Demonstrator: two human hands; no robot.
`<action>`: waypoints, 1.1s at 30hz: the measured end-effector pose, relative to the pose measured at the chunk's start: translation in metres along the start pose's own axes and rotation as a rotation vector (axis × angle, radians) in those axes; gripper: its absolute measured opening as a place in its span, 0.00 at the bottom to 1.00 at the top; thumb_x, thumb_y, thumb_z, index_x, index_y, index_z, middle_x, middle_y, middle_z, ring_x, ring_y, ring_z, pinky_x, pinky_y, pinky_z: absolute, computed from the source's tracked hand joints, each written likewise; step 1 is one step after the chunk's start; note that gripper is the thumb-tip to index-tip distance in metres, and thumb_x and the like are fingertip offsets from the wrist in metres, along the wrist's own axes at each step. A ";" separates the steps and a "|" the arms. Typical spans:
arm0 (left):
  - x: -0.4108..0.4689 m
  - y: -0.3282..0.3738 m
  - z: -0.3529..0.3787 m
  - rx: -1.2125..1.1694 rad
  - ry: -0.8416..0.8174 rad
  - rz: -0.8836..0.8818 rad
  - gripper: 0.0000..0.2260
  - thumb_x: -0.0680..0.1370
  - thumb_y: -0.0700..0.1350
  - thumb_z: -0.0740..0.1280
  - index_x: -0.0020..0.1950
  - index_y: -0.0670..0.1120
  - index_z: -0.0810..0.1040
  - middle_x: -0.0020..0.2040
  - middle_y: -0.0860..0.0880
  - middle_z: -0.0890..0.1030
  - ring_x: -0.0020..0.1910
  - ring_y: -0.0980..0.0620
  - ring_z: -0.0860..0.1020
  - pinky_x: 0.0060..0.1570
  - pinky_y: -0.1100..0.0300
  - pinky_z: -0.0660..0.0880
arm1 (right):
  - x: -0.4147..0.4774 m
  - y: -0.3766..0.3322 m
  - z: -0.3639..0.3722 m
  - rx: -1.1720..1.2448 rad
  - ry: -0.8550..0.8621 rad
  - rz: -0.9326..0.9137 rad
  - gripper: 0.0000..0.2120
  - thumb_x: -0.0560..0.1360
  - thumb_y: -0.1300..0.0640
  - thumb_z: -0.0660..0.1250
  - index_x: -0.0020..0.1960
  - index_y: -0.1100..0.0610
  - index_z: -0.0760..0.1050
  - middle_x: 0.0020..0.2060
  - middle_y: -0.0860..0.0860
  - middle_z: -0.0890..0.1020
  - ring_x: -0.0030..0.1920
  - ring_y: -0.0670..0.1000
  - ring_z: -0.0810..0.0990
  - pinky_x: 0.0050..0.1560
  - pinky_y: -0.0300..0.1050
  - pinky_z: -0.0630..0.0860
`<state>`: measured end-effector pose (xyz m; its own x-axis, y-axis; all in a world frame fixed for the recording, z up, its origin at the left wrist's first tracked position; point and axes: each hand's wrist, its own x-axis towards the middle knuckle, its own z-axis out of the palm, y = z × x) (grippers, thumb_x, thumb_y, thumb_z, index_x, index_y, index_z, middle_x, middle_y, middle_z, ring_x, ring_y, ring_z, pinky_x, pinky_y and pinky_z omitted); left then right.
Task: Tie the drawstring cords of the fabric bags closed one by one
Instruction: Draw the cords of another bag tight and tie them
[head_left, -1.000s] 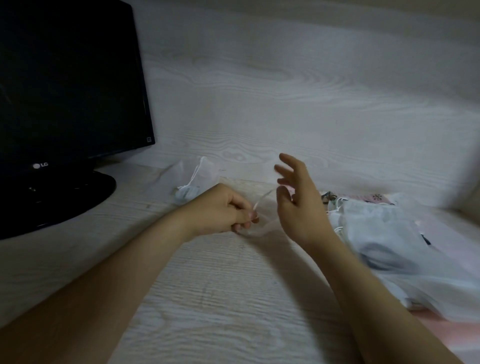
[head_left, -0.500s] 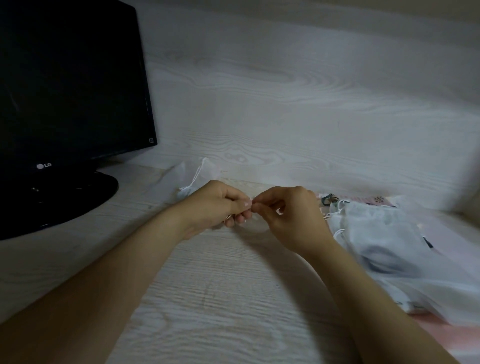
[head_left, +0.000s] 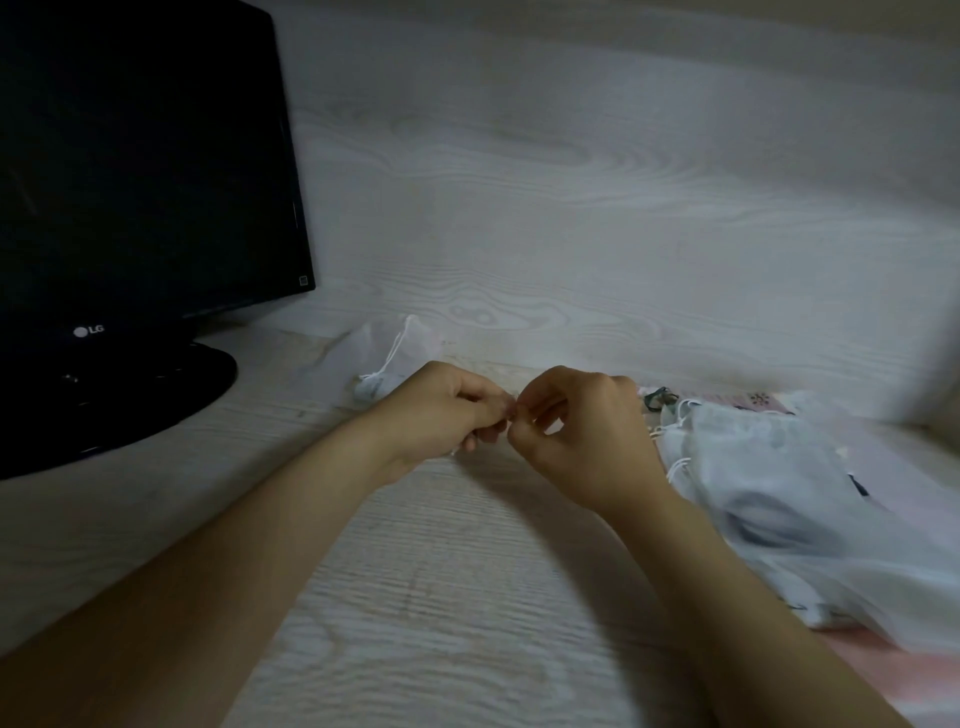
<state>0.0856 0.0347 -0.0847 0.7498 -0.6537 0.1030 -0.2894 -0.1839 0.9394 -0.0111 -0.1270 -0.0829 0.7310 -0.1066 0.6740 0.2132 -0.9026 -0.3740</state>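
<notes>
**Head view**

1. Hand position. Both hands meet above the middle of the desk (head_left: 415, 571), toward its back edge. The forearms converge from the near edge.
2. Hand state. The left hand (head_left: 447, 410) is curled, with thumb and forefinger pinching the drawstring cord (head_left: 512, 414). The right hand (head_left: 587, 431) is also curled and pinches the same cord. The fingertips of the two hands touch.
3. Reason for the hold. The two pinches sit tip to tip, which leaves only a very short working span. This is judged to suit forming or tightening a knot, where slack must be controlled.
4. Cord location and axis. Only a pale trace of cord shows at the meeting fingertips. That span runs left to right, roughly parallel to the back edge.
5. Hidden items. The bag this cord belongs to is covered by the hands, so the direction of its mouth cannot be told. It also cannot be told whether the small white end below the left hand is cord or fabric.
6. Other bags. A single bag (head_left: 395, 353) lies behind the left hand, at the back edge, and its cord runs diagonally across it. It is well apart from the pile of bags (head_left: 779, 467) at the right edge, so it is judged to be finished stock. The pile rests on a pink sheet (head_left: 883, 654), with cord loops on the side nearest the right hand, within easy reach.
7. A dark monitor (head_left: 145, 171) occupies the back left corner.
</notes>
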 end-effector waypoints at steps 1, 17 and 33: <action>0.000 0.000 0.000 0.000 0.006 0.002 0.08 0.84 0.45 0.69 0.54 0.46 0.88 0.39 0.51 0.84 0.32 0.59 0.76 0.30 0.68 0.70 | 0.000 0.000 0.000 0.016 0.000 0.022 0.12 0.69 0.42 0.69 0.41 0.50 0.84 0.32 0.41 0.84 0.35 0.40 0.83 0.40 0.41 0.80; 0.000 -0.001 0.000 0.024 0.040 0.014 0.08 0.84 0.45 0.70 0.53 0.45 0.88 0.38 0.50 0.84 0.30 0.60 0.77 0.29 0.68 0.70 | -0.001 0.002 0.004 -0.050 -0.052 -0.008 0.10 0.70 0.50 0.76 0.51 0.49 0.84 0.39 0.43 0.85 0.41 0.42 0.83 0.46 0.38 0.78; 0.004 0.005 0.007 -0.146 -0.034 -0.071 0.09 0.76 0.33 0.69 0.54 0.34 0.86 0.42 0.42 0.81 0.35 0.55 0.74 0.33 0.65 0.68 | 0.005 0.005 0.010 -0.208 -0.001 -0.151 0.06 0.73 0.62 0.76 0.47 0.53 0.88 0.37 0.53 0.85 0.36 0.54 0.82 0.38 0.51 0.80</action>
<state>0.0828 0.0261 -0.0817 0.7436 -0.6681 0.0262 -0.1450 -0.1229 0.9818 -0.0001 -0.1279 -0.0873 0.7017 0.0360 0.7115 0.1817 -0.9747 -0.1299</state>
